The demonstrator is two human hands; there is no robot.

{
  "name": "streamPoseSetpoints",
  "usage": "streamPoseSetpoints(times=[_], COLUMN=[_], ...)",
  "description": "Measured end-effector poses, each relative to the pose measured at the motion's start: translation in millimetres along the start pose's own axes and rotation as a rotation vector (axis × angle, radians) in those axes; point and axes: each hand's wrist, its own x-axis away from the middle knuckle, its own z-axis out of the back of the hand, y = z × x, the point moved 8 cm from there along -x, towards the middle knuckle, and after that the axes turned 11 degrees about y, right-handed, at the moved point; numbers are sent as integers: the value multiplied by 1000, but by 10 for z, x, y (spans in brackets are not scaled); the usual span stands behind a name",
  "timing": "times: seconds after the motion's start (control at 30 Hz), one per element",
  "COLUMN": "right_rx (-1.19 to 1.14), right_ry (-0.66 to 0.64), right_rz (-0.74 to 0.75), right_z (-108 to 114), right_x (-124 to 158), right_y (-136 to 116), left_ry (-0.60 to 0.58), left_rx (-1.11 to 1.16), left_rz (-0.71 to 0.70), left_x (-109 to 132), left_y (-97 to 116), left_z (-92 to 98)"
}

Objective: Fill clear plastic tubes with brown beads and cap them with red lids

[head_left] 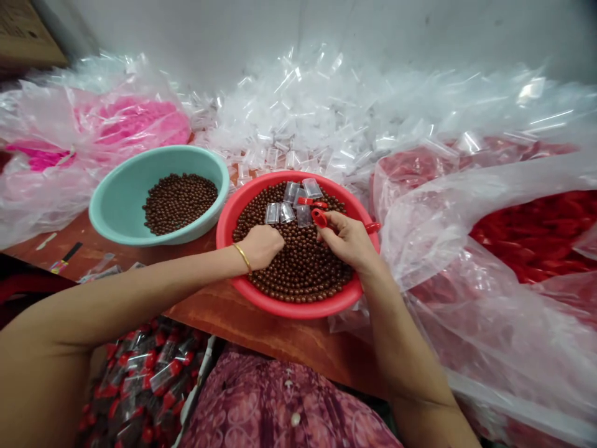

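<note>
A red plastic basin (298, 298) holds a heap of small round brown beads (298, 267). My left hand (263, 247), with a thin gold bangle (242, 257) on its wrist, rests with its fingers down among the beads, and the fingertips are hidden. My right hand (347, 241) is over the basin's right side, pinching a red plastic cap (319, 218) at its fingertips. Several clear plastic tubes (289, 202) lie on the beads just above my hands, and another red cap (312, 201) lies beside them.
A teal basin (125, 211) of brown beads (180, 203) stands left on a wooden table (261, 330). Behind lies a heap of clear tubes (298, 118). Plastic bags of pink (130, 121) and red parts (536, 239) flank it. A pile of capped tubes (140, 379) lies below the table edge.
</note>
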Motion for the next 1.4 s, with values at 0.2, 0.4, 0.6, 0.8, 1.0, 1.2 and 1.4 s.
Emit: streamPoseSetpoints(times=[0.2, 0.4, 0.6, 0.8, 1.0, 1.2, 1.4], right_rx=[-16, -138, -227, -181, -202, -141, 54], right_ry=[49, 122, 137, 119, 16, -103, -155], right_rz=[6, -59, -157, -146, -122, -29, 288], right_z=[56, 106, 91, 55, -12, -154, -313], right_x=[-9, -25, -40, -38, -5, 85, 267], right_y=[-47, 14, 118, 92, 24, -192, -694], left_ry=[114, 89, 115, 240, 423, 434, 446], left_rx=[410, 1494, 1834, 1760, 1633, 1668, 1703], left_rz=[118, 266, 260, 165, 150, 253, 231], left_x=[-419, -450, -27, 244, 433, 476, 469], left_y=[159, 43, -63, -136, -222, -229, -189], left_z=[-193, -226, 42, 196, 241, 23, 21])
